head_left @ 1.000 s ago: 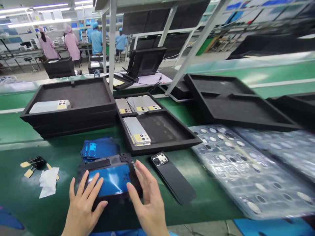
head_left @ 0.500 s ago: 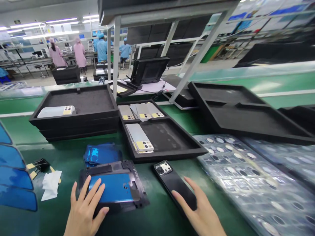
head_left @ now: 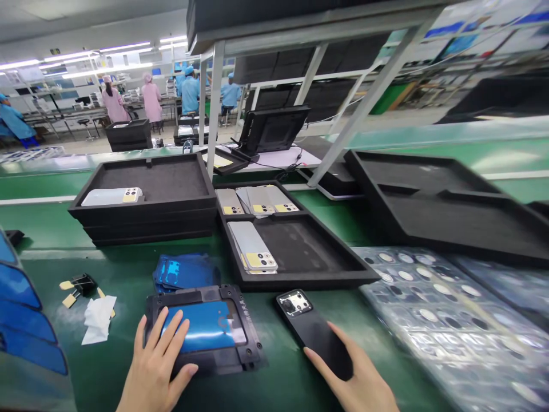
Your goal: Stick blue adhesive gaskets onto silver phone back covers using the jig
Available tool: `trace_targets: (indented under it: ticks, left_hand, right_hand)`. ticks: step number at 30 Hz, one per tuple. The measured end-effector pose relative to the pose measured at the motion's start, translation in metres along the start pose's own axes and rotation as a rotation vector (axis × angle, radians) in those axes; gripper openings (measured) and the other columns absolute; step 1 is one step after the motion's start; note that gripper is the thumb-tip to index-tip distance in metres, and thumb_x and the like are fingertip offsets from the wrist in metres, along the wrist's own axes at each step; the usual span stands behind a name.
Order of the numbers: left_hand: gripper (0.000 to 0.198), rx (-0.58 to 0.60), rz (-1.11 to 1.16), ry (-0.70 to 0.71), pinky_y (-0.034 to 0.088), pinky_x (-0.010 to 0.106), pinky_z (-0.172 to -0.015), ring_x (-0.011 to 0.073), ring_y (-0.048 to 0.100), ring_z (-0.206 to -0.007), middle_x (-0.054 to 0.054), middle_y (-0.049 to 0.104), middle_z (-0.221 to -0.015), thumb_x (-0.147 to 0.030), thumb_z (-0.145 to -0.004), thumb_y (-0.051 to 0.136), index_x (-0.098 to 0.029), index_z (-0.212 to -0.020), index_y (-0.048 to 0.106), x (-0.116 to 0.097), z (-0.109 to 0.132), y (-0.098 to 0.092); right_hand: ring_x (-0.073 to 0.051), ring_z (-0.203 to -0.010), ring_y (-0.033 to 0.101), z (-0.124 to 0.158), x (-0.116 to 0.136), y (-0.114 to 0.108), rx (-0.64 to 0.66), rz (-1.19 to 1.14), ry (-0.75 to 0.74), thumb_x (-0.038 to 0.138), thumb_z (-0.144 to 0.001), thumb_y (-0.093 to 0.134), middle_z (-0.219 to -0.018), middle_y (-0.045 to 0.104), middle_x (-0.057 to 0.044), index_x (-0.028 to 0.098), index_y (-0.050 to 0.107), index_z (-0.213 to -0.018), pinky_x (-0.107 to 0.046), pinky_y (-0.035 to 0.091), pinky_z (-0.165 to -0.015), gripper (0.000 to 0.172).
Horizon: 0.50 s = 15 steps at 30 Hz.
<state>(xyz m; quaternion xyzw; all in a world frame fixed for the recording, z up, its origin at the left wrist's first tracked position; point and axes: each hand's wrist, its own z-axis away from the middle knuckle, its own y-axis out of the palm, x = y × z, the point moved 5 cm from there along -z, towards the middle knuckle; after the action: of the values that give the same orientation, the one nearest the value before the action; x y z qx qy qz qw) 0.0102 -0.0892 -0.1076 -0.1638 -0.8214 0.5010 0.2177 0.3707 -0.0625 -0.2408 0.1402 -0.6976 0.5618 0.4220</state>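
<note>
At the near edge of the green worktop (head_left: 128, 269), your left hand (head_left: 156, 366) lies flat and open, fingers spread, on the blue film sheet (head_left: 206, 323) seated in a black fixture (head_left: 251, 349). Your right hand (head_left: 355, 375) rests open on the near end of a black phone back cover (head_left: 311, 329), which lies flat just right of the fixture, its camera cutout at the far end. Left of the fixture sit a white wipe (head_left: 98, 317) and a black binder clip (head_left: 81, 282); just behind it, a stack of blue films (head_left: 184, 270). Clear blister trays (head_left: 446, 320) fill the right side. Farther back, a black foam tray (head_left: 326, 269) holds silver phone backs (head_left: 253, 252), beside stacked trays (head_left: 150, 220) toward the far edge. In the distance, workers in pink and blue coats (head_left: 150, 100) stand at benches.
</note>
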Motion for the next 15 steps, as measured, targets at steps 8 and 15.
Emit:
trace_targets:
  ticks: [8,15]
  left_hand:
    - [0.049,-0.029,0.019,0.035,0.005,0.039,-0.127,0.0231,0.055,-0.131,0.006,0.065,-0.139,-0.045,-0.099,0.052,-0.018,-0.14,0.058,0.001,-0.002,-0.003]
    - [0.047,-0.016,-0.016,0.072,0.0,0.042,-0.127,0.0256,0.055,-0.129,0.006,0.064,-0.14,-0.044,-0.097,0.055,-0.014,-0.133,0.063,0.002,-0.01,-0.009]
  right_hand:
    - [-0.042,-0.119,0.064,0.01,0.025,-0.021,-0.098,-0.022,0.051,0.07,-0.073,0.064,-0.13,0.068,-0.013,0.022,0.064,-0.127,-0.059,0.052,-0.102,0.073]
    - [-0.037,-0.107,0.072,0.005,0.025,-0.041,0.163,-0.057,-0.011,0.064,-0.063,0.077,-0.12,0.075,-0.007,0.026,0.071,-0.119,-0.046,0.063,-0.089,0.067]
